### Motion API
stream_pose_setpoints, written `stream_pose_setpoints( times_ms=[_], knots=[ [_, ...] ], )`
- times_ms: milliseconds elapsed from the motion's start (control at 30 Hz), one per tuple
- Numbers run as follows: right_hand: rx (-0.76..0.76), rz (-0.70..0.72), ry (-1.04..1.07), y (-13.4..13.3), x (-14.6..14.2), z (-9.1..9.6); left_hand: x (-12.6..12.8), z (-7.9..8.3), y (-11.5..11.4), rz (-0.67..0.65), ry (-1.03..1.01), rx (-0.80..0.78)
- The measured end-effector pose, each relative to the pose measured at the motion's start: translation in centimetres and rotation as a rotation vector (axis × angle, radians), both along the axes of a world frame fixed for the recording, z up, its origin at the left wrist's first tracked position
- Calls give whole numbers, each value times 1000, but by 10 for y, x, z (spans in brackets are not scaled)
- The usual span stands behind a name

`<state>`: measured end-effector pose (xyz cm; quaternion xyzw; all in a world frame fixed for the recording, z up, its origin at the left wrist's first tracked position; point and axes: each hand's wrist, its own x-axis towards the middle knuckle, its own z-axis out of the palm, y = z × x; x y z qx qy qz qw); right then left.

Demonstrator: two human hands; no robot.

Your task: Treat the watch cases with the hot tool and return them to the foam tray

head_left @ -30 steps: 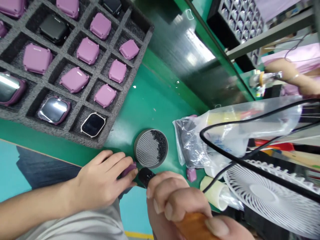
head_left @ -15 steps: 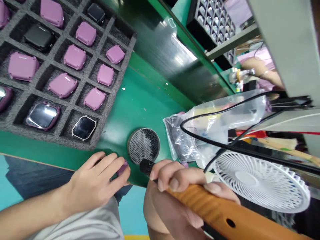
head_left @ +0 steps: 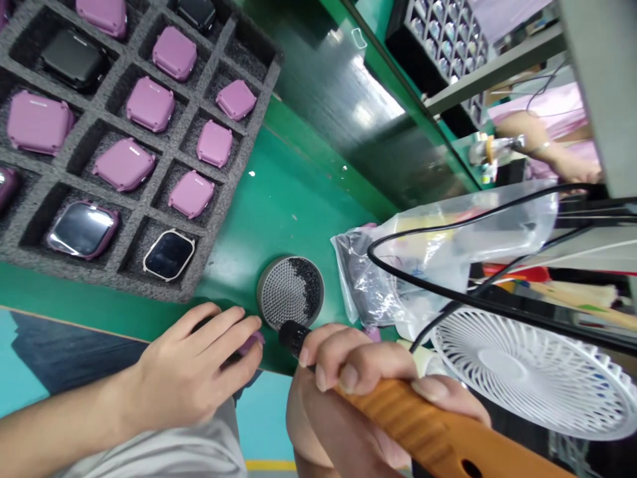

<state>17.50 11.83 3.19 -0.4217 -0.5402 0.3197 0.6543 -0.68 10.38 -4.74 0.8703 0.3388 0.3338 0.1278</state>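
Note:
My right hand [head_left: 358, 378] is wrapped round an orange electric screwdriver [head_left: 423, 421]; its black nose points at the near edge of a round dish [head_left: 283, 295]. The dish has a grid of tiny holes, with small black pieces, apparently screws, filling the right side. My left hand [head_left: 204, 358] curls over a purple watch case [head_left: 252, 343] at the table's near edge, and most of the case is hidden by the fingers. Up and to the left, a grey foam tray [head_left: 199, 255] holds several purple watch cases, a black one [head_left: 74, 58] and a white-framed watch [head_left: 169, 255].
A clear plastic bag [head_left: 413, 245] lies right of the dish on the green table [head_left: 279, 199]. A white fan [head_left: 527, 372] and a black cable [head_left: 423, 279] are at the right. Beyond the barrier show another foam tray [head_left: 448, 40] and another person's arms [head_left: 542, 143].
The view has shifted slightly, so the dish, bag and fan appear a little farther right. Both hands keep their grips, with the screwdriver nose still by the dish.

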Motion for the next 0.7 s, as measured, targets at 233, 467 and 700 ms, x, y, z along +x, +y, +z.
stream_pose_setpoints(
  times_ms=[233,467,700],
  knots=[
    [-20,56,-2,-4,5,3,1,-1,0,24,-11,18],
    [41,100,-32,-16,13,2,3,-3,-3,35,-13,-3],
    [135,60,49,-19,6,-16,1,1,-1,33,-9,-4]
  ],
)
